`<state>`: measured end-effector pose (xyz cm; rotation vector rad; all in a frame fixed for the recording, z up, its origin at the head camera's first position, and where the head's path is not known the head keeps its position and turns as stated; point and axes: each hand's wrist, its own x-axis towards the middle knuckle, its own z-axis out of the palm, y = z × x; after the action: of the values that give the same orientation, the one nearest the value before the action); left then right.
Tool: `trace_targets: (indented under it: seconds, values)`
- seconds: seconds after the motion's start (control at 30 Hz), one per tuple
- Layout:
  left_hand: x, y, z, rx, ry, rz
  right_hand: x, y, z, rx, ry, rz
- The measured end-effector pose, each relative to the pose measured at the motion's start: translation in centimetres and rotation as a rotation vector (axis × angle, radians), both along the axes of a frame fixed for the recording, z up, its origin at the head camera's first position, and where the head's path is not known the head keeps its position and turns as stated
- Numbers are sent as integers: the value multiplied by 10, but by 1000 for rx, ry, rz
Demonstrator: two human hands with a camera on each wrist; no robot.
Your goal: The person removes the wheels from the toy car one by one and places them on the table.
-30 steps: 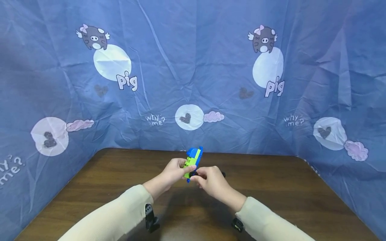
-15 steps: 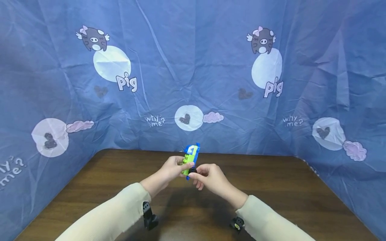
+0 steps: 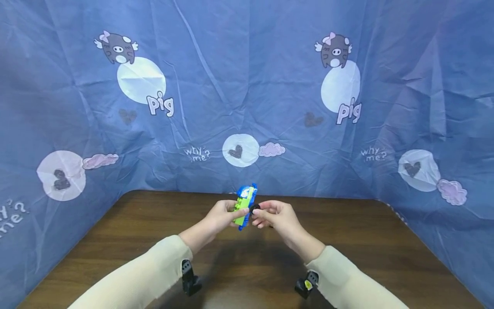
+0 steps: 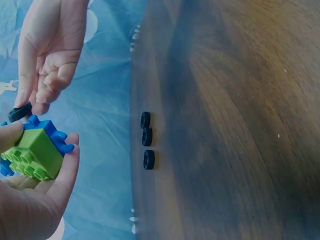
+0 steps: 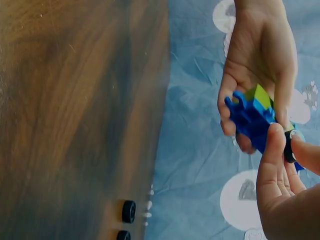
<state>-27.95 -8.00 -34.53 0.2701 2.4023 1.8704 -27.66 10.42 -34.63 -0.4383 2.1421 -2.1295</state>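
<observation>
A toy car of green and blue building blocks is held up in my left hand, tilted, thumb across its green side. Green studs face the palm in the left wrist view, where blue prongs stick out at one end. My right hand pinches a small black wheel between thumb and index finger. That wheel is against or very near the car's blue base; contact is partly hidden by the fingers.
On the wooden table, three black wheels lie in a row near the edge: one wheel, a second wheel close beside it, and a third wheel slightly apart. Behind the table hangs a blue printed cloth.
My right hand has shifted up and slightly right with the wheel, from the car's lower end to farther along its blue side. The left hand has risen slightly and still holds the car.
</observation>
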Motion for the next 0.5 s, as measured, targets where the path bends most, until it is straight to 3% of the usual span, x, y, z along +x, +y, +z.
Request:
trace_targets:
  seconds: [0.23, 0.5]
  values:
    - [1, -2, 0, 94, -30, -102, -9, 16, 1, -27, -39, -85]
    - [4, -4, -3, 41, -1, -131, -24, 41, -4, 21, -62, -144]
